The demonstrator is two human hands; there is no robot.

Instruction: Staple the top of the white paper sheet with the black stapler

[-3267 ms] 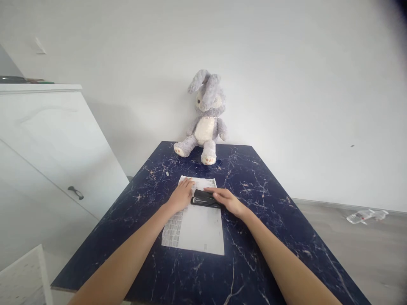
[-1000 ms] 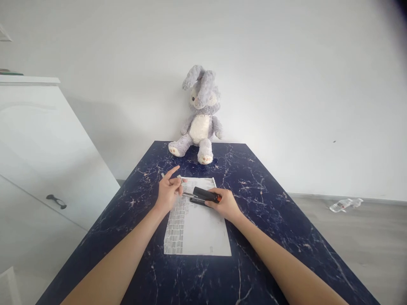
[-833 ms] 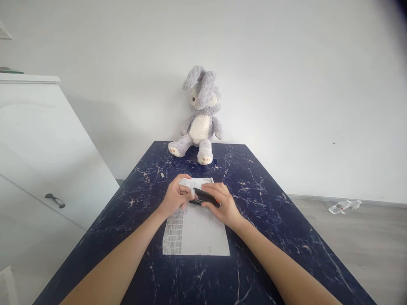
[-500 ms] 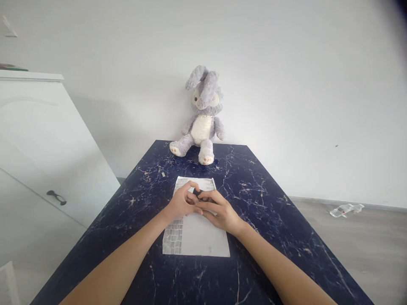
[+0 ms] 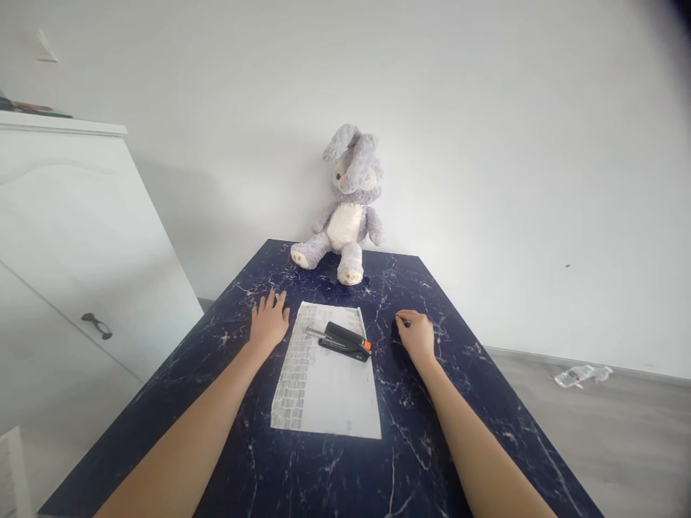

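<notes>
A black stapler point(image 5: 344, 342) with an orange piece at one end lies on a white printed sheet of paper point(image 5: 337, 403). A thin metal rod or tray sticks out of its left end. To the left of the sheet, my left hand point(image 5: 268, 324) is open, its fingers spread on the table. Its fingertips are at a small pale piece point(image 5: 277, 296), partly hidden by them. My right hand point(image 5: 417, 334) rests to the right of the sheet with curled fingers. Something small and dark shows at its fingertips, too small to name.
A grey plush rabbit point(image 5: 348, 223) sits at the far end of the dark blue marbled table point(image 5: 345, 482), against the wall. A white cabinet point(image 5: 80, 216) stands on the left. On the floor at right lies a clear plastic bottle point(image 5: 580, 375).
My hands have come apart, left and right, from above the paper. The stapler, mostly hidden between them before, now lies on the sheet. The view has shifted slightly.
</notes>
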